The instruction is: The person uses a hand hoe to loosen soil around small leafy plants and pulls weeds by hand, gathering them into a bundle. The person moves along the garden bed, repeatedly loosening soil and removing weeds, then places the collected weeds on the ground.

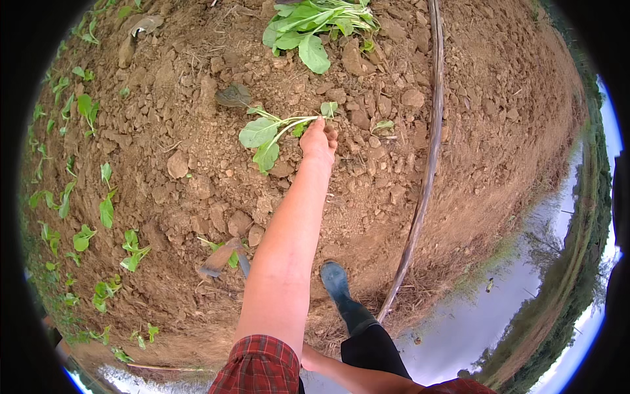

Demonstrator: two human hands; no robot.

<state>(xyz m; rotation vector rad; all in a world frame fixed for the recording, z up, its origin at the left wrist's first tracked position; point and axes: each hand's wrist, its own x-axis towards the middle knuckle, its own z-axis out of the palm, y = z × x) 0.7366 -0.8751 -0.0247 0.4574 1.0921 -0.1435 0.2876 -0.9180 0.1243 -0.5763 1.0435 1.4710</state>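
Observation:
My left hand (319, 140) reaches forward low over the dry soil, its fingers closed at the stem end of a leafy green seedling (261, 132). The seedling's broad leaves spread to the left of the hand. My right forearm (362, 373) comes in from the bottom right; its hand is mostly hidden behind my left arm, so its hold cannot be seen. Beyond my left hand lies a pile of leafy seedlings (315, 29). A metal tool head (221, 258), possibly a hoe, lies left of my left forearm, partly over a small green plant.
A long wooden pole (433, 138) lies on the soil at right. My rubber boot (337, 283) stands near its lower end. Small plants (106, 209) grow across the left side. Clods (178, 164) cover the ground. Water (443, 335) lies at the lower right.

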